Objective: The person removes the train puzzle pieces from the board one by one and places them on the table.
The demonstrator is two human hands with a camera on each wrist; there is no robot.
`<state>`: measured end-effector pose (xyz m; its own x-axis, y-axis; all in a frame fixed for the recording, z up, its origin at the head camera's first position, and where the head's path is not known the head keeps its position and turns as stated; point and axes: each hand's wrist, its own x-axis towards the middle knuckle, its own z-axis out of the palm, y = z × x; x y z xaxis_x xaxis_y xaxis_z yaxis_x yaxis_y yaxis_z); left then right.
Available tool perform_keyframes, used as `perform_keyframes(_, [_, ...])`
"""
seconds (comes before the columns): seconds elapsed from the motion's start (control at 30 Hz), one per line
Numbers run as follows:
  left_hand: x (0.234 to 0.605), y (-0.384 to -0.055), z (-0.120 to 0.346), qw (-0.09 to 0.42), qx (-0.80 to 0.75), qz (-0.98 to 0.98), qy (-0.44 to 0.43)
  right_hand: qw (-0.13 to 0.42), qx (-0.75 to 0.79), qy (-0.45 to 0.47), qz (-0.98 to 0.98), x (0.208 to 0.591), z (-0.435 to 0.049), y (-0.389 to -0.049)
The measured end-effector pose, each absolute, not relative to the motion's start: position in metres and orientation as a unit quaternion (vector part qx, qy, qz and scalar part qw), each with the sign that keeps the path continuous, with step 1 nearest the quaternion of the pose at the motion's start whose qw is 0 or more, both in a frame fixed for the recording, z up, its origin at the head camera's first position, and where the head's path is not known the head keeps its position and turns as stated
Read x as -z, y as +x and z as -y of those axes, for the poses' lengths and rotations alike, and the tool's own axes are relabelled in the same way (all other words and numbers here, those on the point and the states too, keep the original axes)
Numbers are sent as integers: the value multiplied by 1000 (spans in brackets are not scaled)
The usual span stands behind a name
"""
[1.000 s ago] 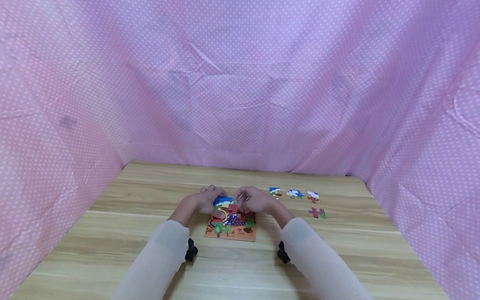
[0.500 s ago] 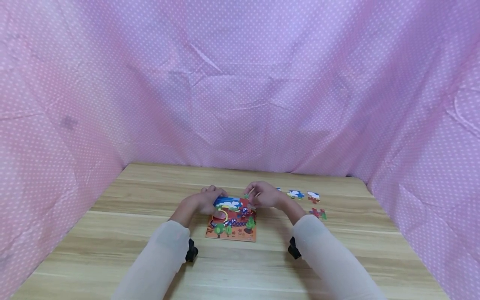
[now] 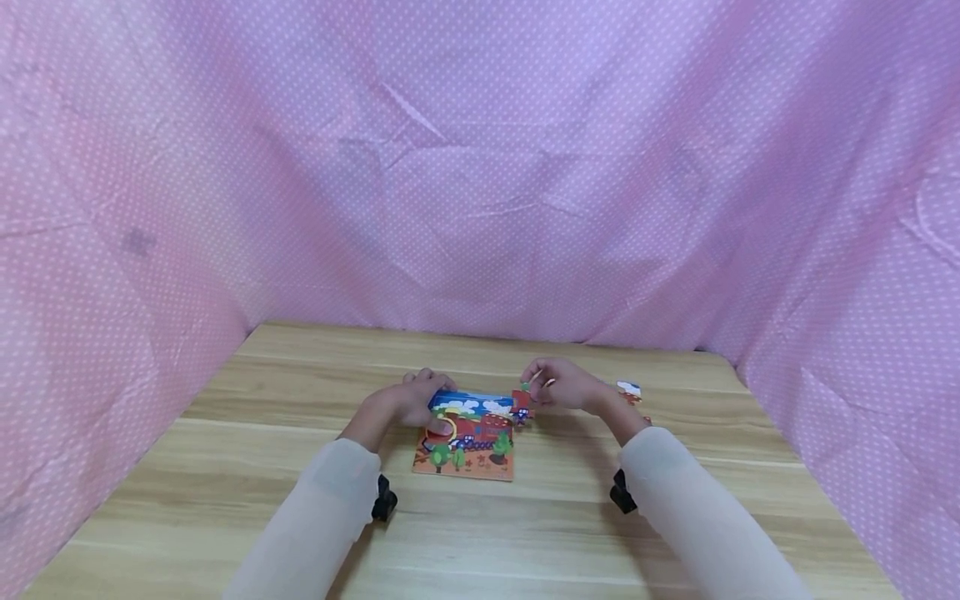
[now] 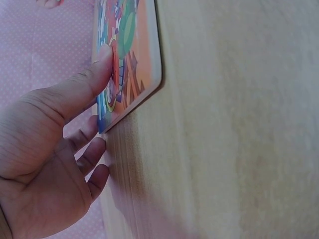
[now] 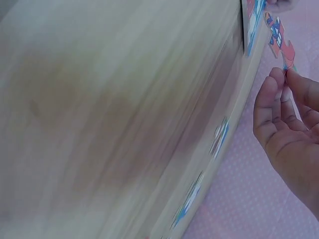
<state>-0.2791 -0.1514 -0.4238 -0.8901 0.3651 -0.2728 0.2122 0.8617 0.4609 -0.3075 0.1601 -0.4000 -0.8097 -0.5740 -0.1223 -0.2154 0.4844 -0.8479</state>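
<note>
A square picture puzzle (image 3: 468,467) with blue sky, clouds, green trees and a red and yellow train lies flat on the table. My left hand (image 3: 408,404) holds it at its left side. In the left wrist view the thumb (image 4: 102,67) presses on the printed face, with the other fingers curled by the edge. To the right of the puzzle, my right hand (image 3: 573,385) pinches a red puzzle piece (image 3: 522,402) by its green-tipped end. The piece hangs tilted from the thumb and fingertips in the right wrist view, its blue and white part (image 5: 275,31) pointing away from the hand.
Loose puzzle pieces lie on the wooden table (image 3: 480,533) to the right, including one white and red piece (image 3: 628,390); the right arm partly covers others. Two loose pieces (image 5: 219,137) show in the right wrist view. Pink dotted cloth (image 3: 480,208) surrounds the table's back and sides.
My right hand has moved right, off the puzzle, carrying the red piece away from it. More of the puzzle's upper right now shows. My left hand has stayed in place.
</note>
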Motion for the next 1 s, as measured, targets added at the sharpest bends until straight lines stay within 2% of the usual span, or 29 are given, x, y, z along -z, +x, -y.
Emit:
perform_keyframes(0.6, [422, -279, 150, 184, -215, -948, 147, 189, 442, -218, -849, 406, -224, -309])
perform_keyframes(1.0, [421, -280, 150, 181, -211, -949, 152, 203, 445, -196, -850, 408, -257, -304])
